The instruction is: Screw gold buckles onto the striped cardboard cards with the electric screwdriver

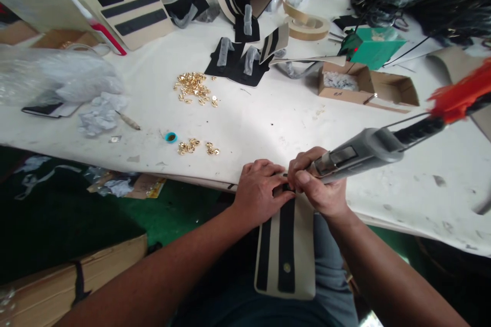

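A beige bag panel with two black stripes (286,253) hangs from the table's near edge over my lap. My left hand (259,191) presses closed on its top end at the table edge. My right hand (316,186) is wrapped round the front of a grey power screwdriver (364,152), whose tip meets the panel's top between my two hands. An orange-red part and a cable run off the tool's rear to the right.
The white table (268,117) carries piles of small gold fittings (195,87), a teal ring (171,137), more striped panels (134,13), black pieces, a roll of beige strap (307,23), open cardboard boxes (345,82), a green box (370,46) and plastic bags (57,74).
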Available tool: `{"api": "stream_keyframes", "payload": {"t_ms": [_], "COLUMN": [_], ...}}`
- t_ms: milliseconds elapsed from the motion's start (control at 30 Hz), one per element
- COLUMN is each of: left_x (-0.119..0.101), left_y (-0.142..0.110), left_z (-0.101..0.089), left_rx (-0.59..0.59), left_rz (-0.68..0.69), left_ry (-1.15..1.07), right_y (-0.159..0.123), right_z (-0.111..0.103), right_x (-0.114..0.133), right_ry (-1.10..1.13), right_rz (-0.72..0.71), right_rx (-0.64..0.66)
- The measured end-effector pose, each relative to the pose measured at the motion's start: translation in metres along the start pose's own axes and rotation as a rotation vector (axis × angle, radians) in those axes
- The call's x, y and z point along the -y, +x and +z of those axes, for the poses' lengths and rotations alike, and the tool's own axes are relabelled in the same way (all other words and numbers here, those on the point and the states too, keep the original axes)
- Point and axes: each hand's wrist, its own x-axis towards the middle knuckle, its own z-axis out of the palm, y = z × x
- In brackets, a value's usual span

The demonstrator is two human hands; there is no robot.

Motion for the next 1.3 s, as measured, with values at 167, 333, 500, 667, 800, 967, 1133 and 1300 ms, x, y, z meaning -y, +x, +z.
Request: {"api": "stream_keyframes", "payload": {"t_ms": [167,333,500,667,800,967,1133,1300], "left_x": [0.001,0.0,0.001,0.004,0.004,0.005,0.005,0.004], "left_y": [-0.001,-0.001,0.004,0.007,0.008,0.008,0.007,0.007], "left_z": [0.001,0.001,-0.001,-0.002,-0.002,-0.003,-0.003,-0.003], "left_rx": [-0.006,0.019,0.039,0.077,0.086,0.108,0.103,0.103], "left_rz": [0.006,0.02,0.032,0.04,0.035,0.035,0.023,0.018], "left_ry": [-0.011,0.01,0.021,0.02,0.027,0.005,0.001,0.002], "right_y": [-0.002,-0.001,0.003,0.007,0.01,0.011,0.01,0.008], "right_z": [-0.002,-0.001,0.0,0.0,0.002,0.003,0.003,0.007], "right_x": [-0.003,-0.002,0.0,0.0,0.001,0.001,0.0,0.002], "right_ry": [-0.008,-0.052,0.024,0.092,0.126,0.138,0.055,-0.073], "right_rz": [-0.002,0.024,0.005,-0.008,0.034,0.03,0.053,0.084], "right_rx": [-0.063,-0.072,-0.042,0.04,0.06,0.044,0.011,-0.08]}}
